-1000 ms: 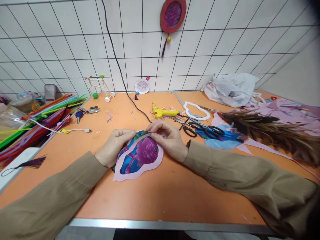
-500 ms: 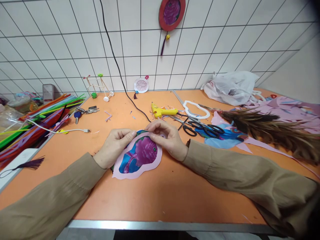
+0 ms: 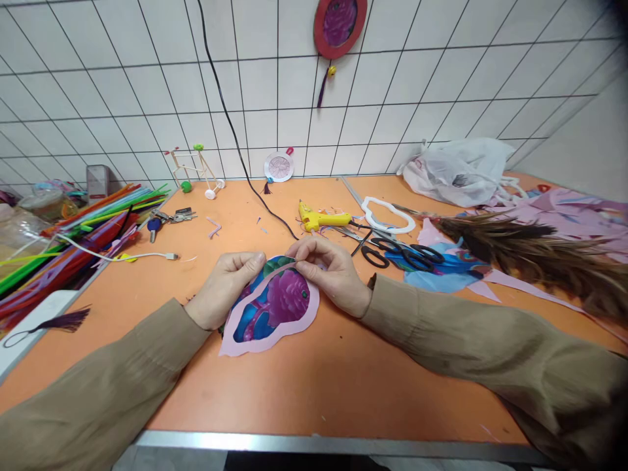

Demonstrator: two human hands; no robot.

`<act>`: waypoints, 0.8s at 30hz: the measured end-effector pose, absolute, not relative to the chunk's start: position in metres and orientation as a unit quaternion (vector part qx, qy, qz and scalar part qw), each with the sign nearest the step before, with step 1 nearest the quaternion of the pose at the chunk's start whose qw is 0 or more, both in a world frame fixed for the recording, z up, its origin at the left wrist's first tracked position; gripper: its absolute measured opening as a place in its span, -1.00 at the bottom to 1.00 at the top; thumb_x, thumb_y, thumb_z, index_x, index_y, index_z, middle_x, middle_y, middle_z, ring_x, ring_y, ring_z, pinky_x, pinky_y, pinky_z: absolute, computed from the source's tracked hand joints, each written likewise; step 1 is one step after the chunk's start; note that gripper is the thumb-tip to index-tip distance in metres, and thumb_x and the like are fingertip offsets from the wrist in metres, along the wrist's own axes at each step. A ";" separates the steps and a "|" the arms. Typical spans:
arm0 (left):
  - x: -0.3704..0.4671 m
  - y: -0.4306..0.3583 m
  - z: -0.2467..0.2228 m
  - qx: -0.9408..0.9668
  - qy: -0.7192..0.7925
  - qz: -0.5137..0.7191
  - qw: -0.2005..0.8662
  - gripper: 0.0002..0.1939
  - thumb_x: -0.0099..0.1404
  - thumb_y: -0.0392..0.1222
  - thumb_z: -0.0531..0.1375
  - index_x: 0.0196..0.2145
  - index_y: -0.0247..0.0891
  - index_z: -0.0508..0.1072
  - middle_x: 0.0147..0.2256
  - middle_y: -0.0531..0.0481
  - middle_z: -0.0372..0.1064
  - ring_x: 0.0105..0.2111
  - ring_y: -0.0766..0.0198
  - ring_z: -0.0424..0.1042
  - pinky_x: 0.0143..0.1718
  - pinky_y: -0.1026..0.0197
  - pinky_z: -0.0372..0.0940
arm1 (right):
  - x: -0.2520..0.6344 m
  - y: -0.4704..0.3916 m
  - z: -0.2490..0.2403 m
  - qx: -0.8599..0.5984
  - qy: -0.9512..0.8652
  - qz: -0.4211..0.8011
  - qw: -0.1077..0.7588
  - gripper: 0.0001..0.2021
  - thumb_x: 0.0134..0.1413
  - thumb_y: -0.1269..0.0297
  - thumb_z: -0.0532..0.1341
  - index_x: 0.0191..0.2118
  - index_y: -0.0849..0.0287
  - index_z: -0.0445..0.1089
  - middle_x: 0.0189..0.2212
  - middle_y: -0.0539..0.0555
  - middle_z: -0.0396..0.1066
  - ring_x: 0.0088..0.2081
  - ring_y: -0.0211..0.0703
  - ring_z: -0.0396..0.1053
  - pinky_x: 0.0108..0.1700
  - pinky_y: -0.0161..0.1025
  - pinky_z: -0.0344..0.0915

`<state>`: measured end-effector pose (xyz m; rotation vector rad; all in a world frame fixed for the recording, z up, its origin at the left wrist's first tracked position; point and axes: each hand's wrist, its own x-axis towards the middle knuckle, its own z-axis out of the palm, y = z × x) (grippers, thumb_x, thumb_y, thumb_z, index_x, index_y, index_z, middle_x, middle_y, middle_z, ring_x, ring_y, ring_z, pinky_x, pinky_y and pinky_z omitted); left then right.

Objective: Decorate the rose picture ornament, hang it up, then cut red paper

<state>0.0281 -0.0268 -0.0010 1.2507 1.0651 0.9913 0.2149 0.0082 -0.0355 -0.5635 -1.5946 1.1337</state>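
Between my hands, tilted above the orange table, is a floral fabric piece [image 3: 287,297] with a purple rose on blue, bordered by a wavy pale pink cloth frame [image 3: 267,343]. My left hand [image 3: 228,288] pinches the upper left edge, thumb on top. Close by, my right hand [image 3: 333,271] pinches the top edge between thumb and fingers. More of the patterned fabric shows above the pink border between the two hands. The undersides of both are hidden.
Beyond my right hand lie a yellow glue gun [image 3: 324,218], black-handled scissors [image 3: 409,255], a white wavy frame [image 3: 387,216] and brown feathers [image 3: 520,255]. Colourful pipe cleaners [image 3: 63,268], keys [image 3: 154,226] and a white cable [image 3: 122,259] are at left. A black cord [image 3: 230,124] hangs down the tiled wall.
The pink border's upper edge has shifted down slightly between my hands, showing more patterned fabric above it. Both hands keep their pinch, with little movement.
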 end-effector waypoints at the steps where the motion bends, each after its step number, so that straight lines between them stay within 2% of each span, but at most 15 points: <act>1: 0.028 -0.027 -0.001 0.532 0.458 0.424 0.572 -0.41 0.03 0.28 0.29 -0.70 -0.27 0.18 -0.75 0.15 0.07 -0.72 0.48 -0.02 -0.68 0.35 -0.10 | 0.215 0.008 -0.036 -0.234 -0.663 0.479 0.526 -0.71 0.00 0.08 0.32 -0.44 0.17 0.29 -0.34 0.06 0.36 -0.30 -0.21 0.33 -0.23 -0.24 0.29; 6: 0.026 -0.026 -0.001 0.543 0.462 0.415 0.566 -0.40 0.10 0.36 0.17 -0.66 -0.28 0.26 -0.70 0.09 0.14 -0.67 0.39 0.12 -0.62 0.30 0.05 | 0.214 0.009 -0.037 -0.228 -0.651 0.496 0.527 -0.75 0.01 0.12 0.32 -0.42 0.16 0.31 -0.34 0.05 0.37 -0.30 -0.22 0.34 -0.23 -0.24 0.29; 10: 0.024 -0.026 -0.003 0.557 0.457 0.410 0.560 -0.41 0.15 0.34 0.14 -0.65 -0.27 0.27 -0.70 0.10 0.11 -0.67 0.39 0.11 -0.62 0.29 0.04 | 0.214 0.008 -0.036 -0.242 -0.650 0.496 0.522 -0.73 -0.01 0.09 0.33 -0.42 0.16 0.31 -0.36 0.04 0.38 -0.32 -0.22 0.34 -0.25 -0.23 0.30; 16: 0.023 -0.027 -0.002 0.568 0.445 0.423 0.548 -0.41 0.16 0.28 0.19 -0.69 -0.28 0.19 -0.71 0.17 0.00 -0.69 0.47 -0.03 -0.66 0.34 -0.09 | 0.214 0.007 -0.035 -0.246 -0.653 0.489 0.523 -0.78 0.00 0.17 0.32 -0.43 0.16 0.30 -0.39 0.02 0.37 -0.35 -0.25 0.33 -0.29 -0.27 0.29; 24: 0.026 -0.026 -0.002 0.553 0.467 0.406 0.557 -0.52 -0.04 0.18 0.38 -0.61 -0.33 0.40 -0.66 0.11 0.23 -0.66 0.46 0.13 -0.65 0.38 0.08 | 0.213 0.007 -0.036 -0.258 -0.652 0.485 0.522 -0.82 -0.01 0.21 0.31 -0.42 0.17 0.31 -0.43 0.00 0.37 -0.38 -0.27 0.33 -0.32 -0.29 0.29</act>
